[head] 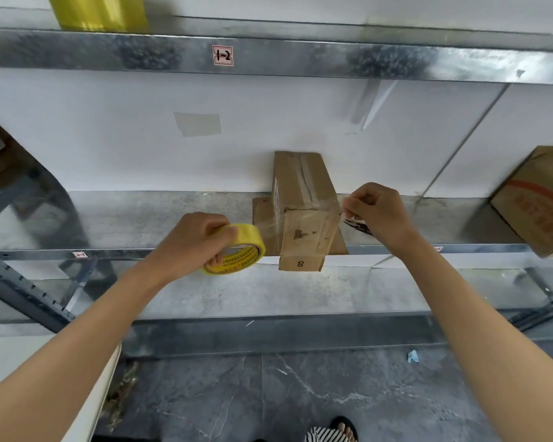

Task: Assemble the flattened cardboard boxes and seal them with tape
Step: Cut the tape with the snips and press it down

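Note:
A small brown cardboard box (304, 199) stands assembled on a metal shelf (141, 218), its near end hanging over the shelf's front edge, with a flap marked "8" pointing down. My left hand (192, 240) grips a yellow tape roll (240, 250) just left of the box. A clear strip of tape (300, 218) runs from the roll across the box's near top edge. My right hand (377, 212) pinches the strip's free end at the box's right side. A flat piece of cardboard (261, 212) lies under the box.
A larger printed cardboard box (537, 202) sits tilted at the shelf's right end. Scissors (358, 226) lie on the shelf just beneath my right hand. A yellow object (99, 11) stands on the upper shelf. Slanted metal shelf braces (29, 291) are at lower left. Grey tiled floor lies below.

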